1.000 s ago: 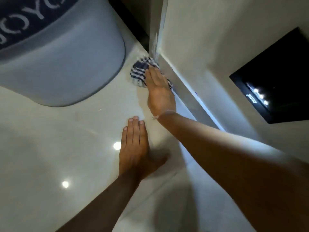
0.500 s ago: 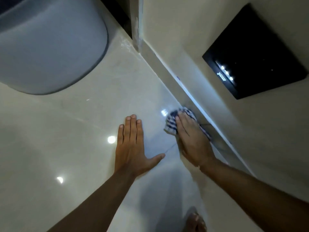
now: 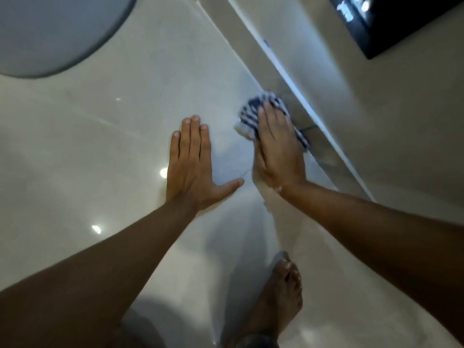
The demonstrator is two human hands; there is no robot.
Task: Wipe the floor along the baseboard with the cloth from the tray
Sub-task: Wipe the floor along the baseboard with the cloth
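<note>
A blue-and-white striped cloth lies bunched on the glossy pale floor, right against the baseboard. My right hand presses flat on top of the cloth, so most of it is hidden under the palm and fingers. My left hand rests flat on the floor just left of it, fingers together and thumb spread, holding nothing. No tray is in view.
A grey rounded mat lies at the top left. A black panel with small lights is set in the wall at the top right. My bare foot stands on the floor below my right arm.
My right hand has slid the cloth along the baseboard from the far corner toward me. The view has shifted with it; the left hand stays planted on the floor.
</note>
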